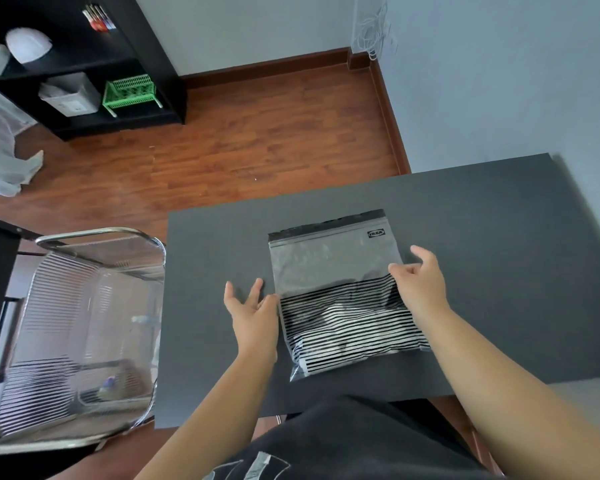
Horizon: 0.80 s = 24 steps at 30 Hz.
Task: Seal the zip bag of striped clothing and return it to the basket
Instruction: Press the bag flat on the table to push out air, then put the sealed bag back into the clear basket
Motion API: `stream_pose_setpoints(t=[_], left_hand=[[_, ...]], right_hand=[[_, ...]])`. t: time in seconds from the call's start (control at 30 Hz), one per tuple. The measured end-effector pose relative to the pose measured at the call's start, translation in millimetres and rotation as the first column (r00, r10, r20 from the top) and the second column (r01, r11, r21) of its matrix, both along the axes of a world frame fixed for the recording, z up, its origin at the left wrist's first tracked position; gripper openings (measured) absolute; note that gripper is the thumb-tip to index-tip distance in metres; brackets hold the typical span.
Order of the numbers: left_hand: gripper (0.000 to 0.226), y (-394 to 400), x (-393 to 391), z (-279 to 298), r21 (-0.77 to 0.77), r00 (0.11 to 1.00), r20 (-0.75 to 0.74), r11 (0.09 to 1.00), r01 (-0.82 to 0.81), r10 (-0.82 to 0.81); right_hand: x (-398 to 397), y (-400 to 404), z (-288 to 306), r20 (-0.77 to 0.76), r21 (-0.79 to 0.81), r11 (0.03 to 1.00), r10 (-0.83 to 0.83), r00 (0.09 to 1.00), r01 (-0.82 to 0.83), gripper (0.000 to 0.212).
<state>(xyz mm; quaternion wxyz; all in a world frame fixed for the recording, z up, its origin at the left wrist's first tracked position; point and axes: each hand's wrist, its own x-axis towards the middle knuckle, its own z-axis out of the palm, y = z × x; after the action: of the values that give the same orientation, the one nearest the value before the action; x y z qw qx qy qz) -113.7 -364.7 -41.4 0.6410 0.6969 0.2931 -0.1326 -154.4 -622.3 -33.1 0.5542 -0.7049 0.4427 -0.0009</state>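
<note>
A clear zip bag (329, 258) lies flat on the dark grey table (482, 237), its black zip strip at the far end. Black-and-white striped clothing (347, 327) fills the bag's near half. My left hand (253, 315) rests at the bag's left edge with fingers spread, touching the side. My right hand (420, 282) sits at the bag's right edge, fingers loosely curled over the plastic. Neither hand has a firm hold that I can see. A metal wire basket (80, 337) stands to the left of the table, lower down.
Something small and a clear container lie in the basket's bottom. A black shelf unit (84, 64) with a green crate (129, 91) stands at the far left on the wooden floor. A wall runs along the table's right side.
</note>
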Motion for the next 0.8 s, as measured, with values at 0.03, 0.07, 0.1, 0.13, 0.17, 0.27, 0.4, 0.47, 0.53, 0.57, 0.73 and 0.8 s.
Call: stream_pose_setpoints(t=[0.03,0.07,0.1,0.13,0.17,0.27,0.4,0.47,0.53,0.57,0.73,0.8], left_hand=[[0.088,2,1,0,-0.018,0.999,-0.036,1.000,-0.008,0.008],[0.088,4,2,0,-0.030,0.998,-0.066,1.000,-0.009,0.007],[0.086,6,4,0,-0.042,0.995,-0.096,0.999,-0.013,0.009],[0.081,9,5,1,-0.057,0.992,-0.125,0.998,-0.020,0.013],[0.073,11,6,1,-0.065,0.988,-0.152,0.998,-0.023,0.013],[0.049,18,2,0,-0.106,0.981,-0.196,0.994,-0.009,-0.012],[0.031,16,-16,-6,-0.152,0.982,-0.187,0.988,0.009,-0.038],[0.021,11,-27,-8,-0.173,0.975,-0.197,0.983,0.068,-0.102],[0.012,6,-35,-9,-0.162,0.967,-0.202,0.979,0.123,-0.155],[0.012,3,-38,-9,-0.130,0.967,-0.193,0.982,0.140,-0.164],[0.026,-11,-43,-2,0.052,0.985,-0.122,0.990,0.128,-0.121],[0.027,-12,-46,3,0.096,0.992,-0.094,0.991,0.091,-0.083]], right_hand=[[3,-3,-1,-0.026,0.092,0.995,-0.040,0.999,0.042,0.045],[4,-7,-1,-0.049,0.171,0.984,-0.040,0.998,0.048,0.033],[4,-9,-1,-0.066,0.235,0.972,-0.011,0.998,0.026,0.023],[3,-12,0,-0.068,0.289,0.957,0.030,0.997,-0.009,0.018],[1,-14,1,-0.056,0.340,0.940,0.067,0.996,-0.044,0.017],[-9,-18,-2,-0.001,0.452,0.882,0.148,0.989,-0.132,0.023],[-11,-25,-6,0.044,0.488,0.845,0.227,0.973,-0.219,0.029],[-8,-28,-7,0.050,0.510,0.826,0.251,0.967,-0.240,0.031],[-4,-30,-9,0.051,0.534,0.800,0.293,0.955,-0.274,0.030],[-3,-31,-9,0.052,0.544,0.785,0.322,0.945,-0.297,0.029],[9,-37,0,0.049,0.650,0.704,0.336,0.940,-0.286,0.026],[16,-36,3,0.065,0.663,0.691,0.332,0.941,-0.289,0.029]])
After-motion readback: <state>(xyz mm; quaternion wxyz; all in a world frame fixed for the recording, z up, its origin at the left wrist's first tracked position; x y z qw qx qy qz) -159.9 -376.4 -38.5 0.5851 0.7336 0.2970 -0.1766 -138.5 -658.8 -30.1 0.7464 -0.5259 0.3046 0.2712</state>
